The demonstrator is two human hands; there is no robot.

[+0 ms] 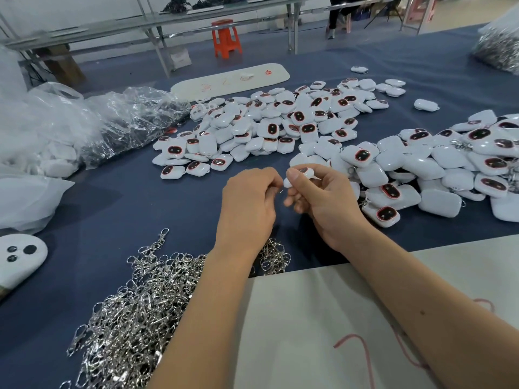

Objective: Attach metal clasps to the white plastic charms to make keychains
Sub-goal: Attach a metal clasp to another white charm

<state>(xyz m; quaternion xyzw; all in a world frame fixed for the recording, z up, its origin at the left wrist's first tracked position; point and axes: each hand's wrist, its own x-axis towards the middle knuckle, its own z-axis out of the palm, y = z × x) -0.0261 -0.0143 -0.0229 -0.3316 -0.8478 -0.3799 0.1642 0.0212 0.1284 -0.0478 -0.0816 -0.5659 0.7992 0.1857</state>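
Mid-batch, one charm in hand. Right hand (323, 197) holds a white charm (302, 175) above the blue table (126, 203), thumb on top, fingers curled beneath; grip firm and closed round it. Left hand (248, 197) curled tight, fingertips pinching something small and metallic at the charm's edge: a thin wire loop just shows between the hands. Most likely a clasp, mostly hidden by the fingers. Whether it is already hooked through the charm cannot be told.

Done so far, by judgement: the heap at right (438, 169) shows bits of silver hardware among the charms, so these look finished. Many pieces there.

Left to do: the central pile of charms (280, 127) shows no clasps that I can make out; probably the unworked stock. It is large, about on par with the right heap. A few strays lie farther back. Loose clasps (134, 310) in a thick heap at near left, under the left forearm; plenty in supply. Clear plastic bags (84, 127) at far left seem to hold more stock, contents indistinct.

Estimate: roughly midway, perhaps less if the bags hold more charms.
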